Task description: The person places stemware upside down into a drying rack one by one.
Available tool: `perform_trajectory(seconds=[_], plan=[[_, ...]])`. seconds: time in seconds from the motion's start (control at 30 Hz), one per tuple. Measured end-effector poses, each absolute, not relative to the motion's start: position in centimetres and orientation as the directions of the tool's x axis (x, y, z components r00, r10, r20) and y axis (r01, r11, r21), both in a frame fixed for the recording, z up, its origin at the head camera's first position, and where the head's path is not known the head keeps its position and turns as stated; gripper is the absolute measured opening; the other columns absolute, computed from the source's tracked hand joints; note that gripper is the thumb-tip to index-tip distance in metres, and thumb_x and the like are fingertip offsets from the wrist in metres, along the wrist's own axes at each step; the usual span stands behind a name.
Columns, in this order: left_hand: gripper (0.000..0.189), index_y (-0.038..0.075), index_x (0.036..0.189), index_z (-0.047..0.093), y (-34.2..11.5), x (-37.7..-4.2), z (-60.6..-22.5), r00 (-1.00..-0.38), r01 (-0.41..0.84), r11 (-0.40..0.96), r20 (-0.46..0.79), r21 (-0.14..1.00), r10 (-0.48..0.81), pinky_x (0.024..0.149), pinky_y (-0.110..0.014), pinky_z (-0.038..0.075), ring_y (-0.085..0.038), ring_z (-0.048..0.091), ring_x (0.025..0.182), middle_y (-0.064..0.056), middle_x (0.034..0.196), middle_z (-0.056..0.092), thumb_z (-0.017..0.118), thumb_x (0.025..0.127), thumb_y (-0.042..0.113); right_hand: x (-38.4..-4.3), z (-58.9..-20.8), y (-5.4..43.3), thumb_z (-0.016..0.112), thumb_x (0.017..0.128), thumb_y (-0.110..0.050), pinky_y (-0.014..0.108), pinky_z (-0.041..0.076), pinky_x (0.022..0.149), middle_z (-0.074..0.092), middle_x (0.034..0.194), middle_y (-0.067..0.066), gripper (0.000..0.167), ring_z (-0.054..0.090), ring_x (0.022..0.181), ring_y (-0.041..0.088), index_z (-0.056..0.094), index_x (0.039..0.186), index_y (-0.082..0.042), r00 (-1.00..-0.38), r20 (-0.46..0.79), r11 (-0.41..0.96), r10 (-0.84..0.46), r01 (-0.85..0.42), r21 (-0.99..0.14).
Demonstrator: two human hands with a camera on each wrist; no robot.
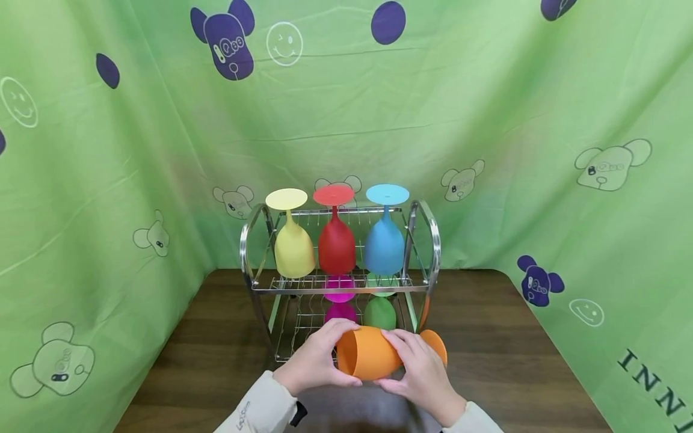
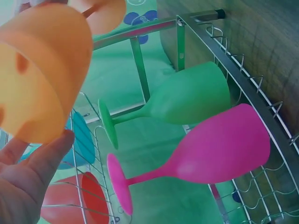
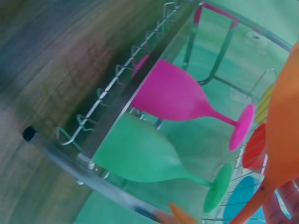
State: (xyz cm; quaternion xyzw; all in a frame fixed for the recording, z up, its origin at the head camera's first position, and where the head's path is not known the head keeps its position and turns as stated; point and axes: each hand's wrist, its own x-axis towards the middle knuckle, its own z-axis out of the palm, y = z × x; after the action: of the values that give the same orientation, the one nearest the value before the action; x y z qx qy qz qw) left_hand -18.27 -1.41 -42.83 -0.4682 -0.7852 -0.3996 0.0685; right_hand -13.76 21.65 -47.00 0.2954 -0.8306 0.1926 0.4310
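An orange goblet [image 1: 376,353] lies sideways between my two hands in front of the rack, its mouth to the left and its round foot to the right. My left hand [image 1: 323,356] grips the bowl near the rim, thumb below and fingers above. Around the stem end of the bowl curls my right hand [image 1: 419,370]. On the rack's upper tier, yellow [image 1: 294,249], red [image 1: 337,246] and blue [image 1: 384,243] goblets stand upside down. Beneath them, a magenta goblet [image 2: 219,149] and a green goblet [image 2: 191,95] are upside down on the lower tier.
The two-tier metal wire rack [image 1: 341,290] has curved side handles and stands on a dark wooden table [image 1: 487,361]. Its lower left wires [image 1: 303,325] show bare beside the magenta goblet. A green patterned cloth [image 1: 346,120] hangs behind and on both sides.
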Motion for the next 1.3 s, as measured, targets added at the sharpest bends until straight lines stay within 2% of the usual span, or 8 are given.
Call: perform_trajectory(seconds=[0.3,0.57,0.8,0.9,1.0,1.13,1.2,1.3], plan=[[0.074,0.004,0.124,0.051,-1.6,-18.0,-43.0,-0.611,0.709,0.134,0.508,0.692,0.607,0.085,-0.031,0.052,-0.022,0.056,0.105,-0.012,0.123,0.052,0.090,0.062,0.011,-12.9,-45.7,21.1,0.051,0.086,-0.063,0.041,0.052,0.069,0.061,0.106,0.011,0.068,0.059,0.088,0.025,0.065,0.113,-0.002,-0.418,0.868,0.768,-0.268,-0.636,-0.069],[0.076,0.005,0.125,0.051,-1.6,-17.7,-42.9,-0.670,0.650,0.109,0.500,0.752,0.548,0.084,-0.033,0.053,-0.021,0.057,0.102,-0.011,0.120,0.054,0.091,0.060,0.008,-12.9,-45.6,20.8,0.057,0.092,-0.047,0.019,0.032,0.103,0.063,0.097,0.016,0.051,0.059,0.083,0.029,0.069,0.096,0.002,-0.259,0.940,0.705,-0.224,-0.708,-0.027],[0.078,0.005,0.126,0.051,-1.7,-17.5,-42.6,-0.704,0.620,0.107,0.491,0.777,0.513,0.081,-0.032,0.054,-0.022,0.059,0.097,-0.011,0.117,0.055,0.091,0.060,0.010,-13.0,-46.0,20.5,0.062,0.094,-0.029,0.022,0.046,0.077,0.062,0.082,0.017,0.034,0.057,0.072,0.027,0.068,0.079,0.001,-0.091,0.984,0.629,-0.152,-0.777,0.025],[0.078,0.004,0.126,0.050,-1.7,-17.5,-42.6,-0.728,0.599,0.113,0.480,0.793,0.490,0.080,-0.030,0.054,-0.024,0.059,0.094,-0.012,0.115,0.056,0.091,0.060,0.009,-12.4,-46.5,20.2,0.063,0.093,-0.029,0.019,0.047,0.075,0.062,0.082,0.015,0.033,0.058,0.074,0.024,0.068,0.079,0.001,-0.191,0.975,0.580,-0.117,-0.810,-0.090],[0.077,0.002,0.126,0.049,-1.7,-17.5,-42.8,-0.749,0.568,0.084,0.472,0.819,0.465,0.081,-0.030,0.054,-0.022,0.060,0.094,-0.015,0.114,0.056,0.090,0.060,0.006,-11.3,-46.9,19.8,0.071,0.088,-0.019,0.012,0.046,0.079,0.065,0.089,0.008,0.020,0.062,0.083,0.012,0.069,0.085,0.001,-0.473,0.880,0.509,-0.039,-0.768,-0.390],[0.077,-0.001,0.128,0.046,-1.5,-17.5,-43.0,-0.749,0.523,-0.040,0.481,0.852,0.455,0.083,-0.032,0.054,-0.019,0.061,0.097,-0.020,0.115,0.056,0.088,0.064,0.006,-10.5,-46.5,19.1,0.069,0.081,0.003,0.013,0.048,0.073,0.066,0.092,-0.013,0.020,0.060,0.087,-0.001,0.065,0.100,0.010,-0.822,0.558,0.321,0.111,-0.502,-0.803],[0.076,-0.001,0.128,0.045,-1.4,-17.5,-43.2,-0.735,0.513,-0.099,0.496,0.852,0.461,0.083,-0.033,0.054,-0.017,0.061,0.098,-0.021,0.116,0.056,0.088,0.067,0.014,-10.4,-46.2,18.9,0.062,0.084,0.008,0.015,0.050,0.070,0.063,0.092,-0.020,0.024,0.059,0.084,-0.003,0.060,0.106,0.016,-0.887,0.436,0.208,0.153,-0.402,-0.892],[0.078,-0.001,0.130,0.043,-1.1,-17.4,-43.4,-0.706,0.511,-0.168,0.523,0.843,0.477,0.084,-0.034,0.053,-0.014,0.061,0.101,-0.021,0.118,0.056,0.085,0.071,0.028,-10.5,-46.1,18.9,0.056,0.086,0.009,0.016,0.050,0.071,0.064,0.093,-0.020,0.027,0.059,0.085,-0.002,0.064,0.110,0.000,-0.900,0.405,0.090,0.160,-0.395,-0.914]])
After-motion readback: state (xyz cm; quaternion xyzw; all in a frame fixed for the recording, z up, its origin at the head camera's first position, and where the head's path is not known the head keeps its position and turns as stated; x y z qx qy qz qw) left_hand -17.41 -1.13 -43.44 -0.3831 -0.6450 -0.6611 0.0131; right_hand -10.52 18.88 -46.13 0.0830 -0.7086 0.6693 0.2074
